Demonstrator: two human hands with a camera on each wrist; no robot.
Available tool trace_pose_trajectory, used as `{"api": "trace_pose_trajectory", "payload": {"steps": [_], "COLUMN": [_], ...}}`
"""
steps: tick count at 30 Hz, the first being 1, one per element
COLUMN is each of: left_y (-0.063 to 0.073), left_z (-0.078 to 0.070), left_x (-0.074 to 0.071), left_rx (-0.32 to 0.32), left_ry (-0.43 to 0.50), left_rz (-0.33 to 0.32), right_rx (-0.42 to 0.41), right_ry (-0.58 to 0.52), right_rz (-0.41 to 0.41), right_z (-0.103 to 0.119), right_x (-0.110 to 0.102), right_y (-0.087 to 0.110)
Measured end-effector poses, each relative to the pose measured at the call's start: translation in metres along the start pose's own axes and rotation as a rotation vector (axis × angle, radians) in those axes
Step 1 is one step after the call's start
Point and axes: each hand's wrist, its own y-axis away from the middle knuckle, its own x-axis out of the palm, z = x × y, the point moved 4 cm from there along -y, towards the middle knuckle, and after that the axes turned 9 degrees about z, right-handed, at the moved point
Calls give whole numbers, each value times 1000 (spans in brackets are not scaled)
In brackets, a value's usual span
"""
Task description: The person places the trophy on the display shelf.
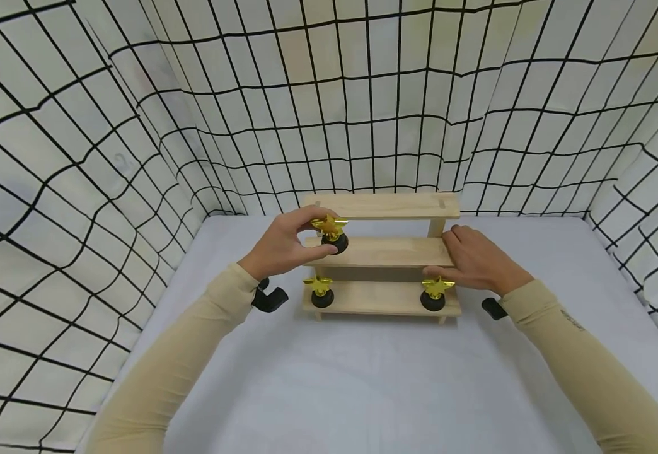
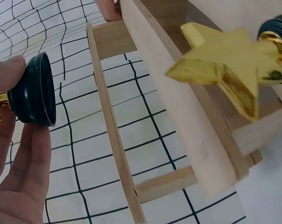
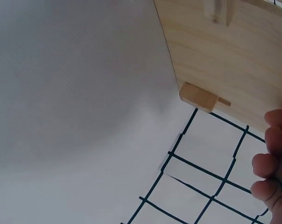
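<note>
My left fingers (image 1: 320,252) pinch a black-based gold star trophy (image 1: 333,236) over the left end of the flat pale-wood middle shelf (image 1: 391,252), my right fingers (image 1: 461,241) gripping its right end; I'm likely placing it, which calls for lowering, then release

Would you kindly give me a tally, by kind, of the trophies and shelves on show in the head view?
Gold star trophies: 3 (1 in the left hand, 2 on the lowest board)
Wooden three-tier shelf: 1
Total: 4
</note>
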Motion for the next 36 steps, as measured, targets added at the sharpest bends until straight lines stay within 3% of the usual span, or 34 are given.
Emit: {"api": "trace_pose_trajectory", "payload": {"steps": [7,17,25,36], "left_y": [-20,-51,-79,-106], "left_z": [-6,-17,-26,-28], "left_x": [6,19,36,66], "left_rx": [26,37,-7,-22], "left_ry": [30,87,106,129], "left_rz": [-2,11,48,103], "right_rx": [-20,5,25,25], "right_ry": [35,34,22,-10], "right_rz": [-52,-36,-19,-7], "right_z": [3,2,0,-2], "right_x": [-1,1,2,5], "right_y": [-4,-7,-6,-3]}}
